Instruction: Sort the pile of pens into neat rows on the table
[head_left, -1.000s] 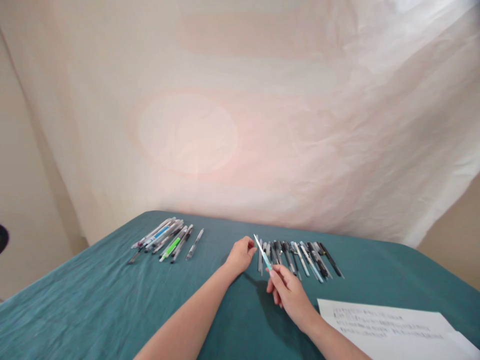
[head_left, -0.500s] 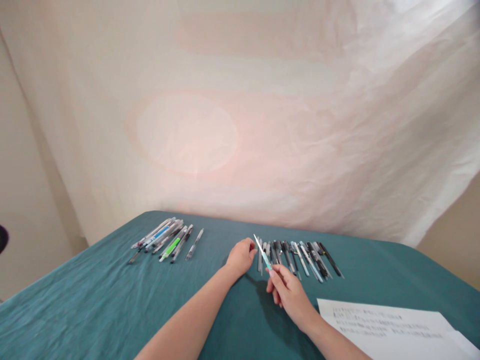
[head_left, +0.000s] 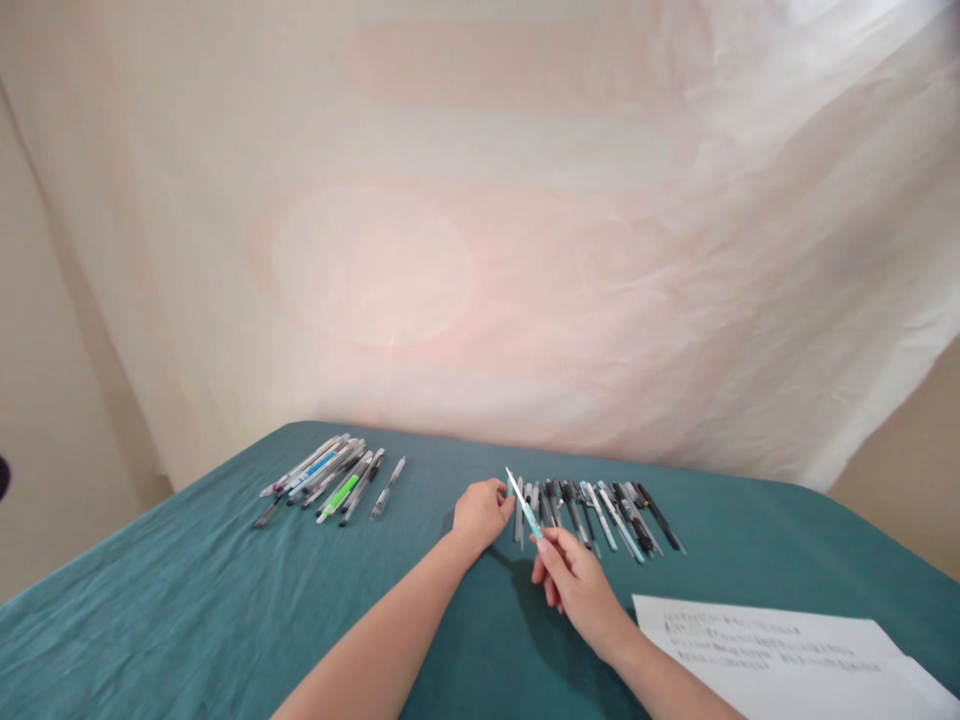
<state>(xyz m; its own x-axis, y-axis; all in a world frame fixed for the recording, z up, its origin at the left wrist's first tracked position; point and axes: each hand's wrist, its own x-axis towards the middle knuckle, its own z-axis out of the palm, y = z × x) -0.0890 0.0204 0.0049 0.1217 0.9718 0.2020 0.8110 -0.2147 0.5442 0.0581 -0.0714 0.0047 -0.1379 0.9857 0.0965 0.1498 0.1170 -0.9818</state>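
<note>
My right hand (head_left: 574, 580) is closed on a slim white and light-teal pen (head_left: 528, 508), pinching its lower end between thumb and fingers. The pen slants up and to the left, its pointed tip uppermost. Close to that tip is my left hand (head_left: 484, 515), its fingers curled together. A small greenish bit shows at the left fingertips, too little of it to name. Just behind and to the right lies a row of pens (head_left: 577, 510) in black, grey, white and pale blue, partly covered by the held pen.
On the left lies a heap of pens (head_left: 319, 470), with a bright green one (head_left: 340, 497) among them. A single clear pen (head_left: 387, 487) rests just right of it. White paper with lines of writing (head_left: 757, 650) is at the near right on the green cloth (head_left: 187, 600).
Both hands stay in nearly the same place, the right still on the pen. A greenish bit shows more plainly at the left fingertips. The whole view shifts very slightly.
</note>
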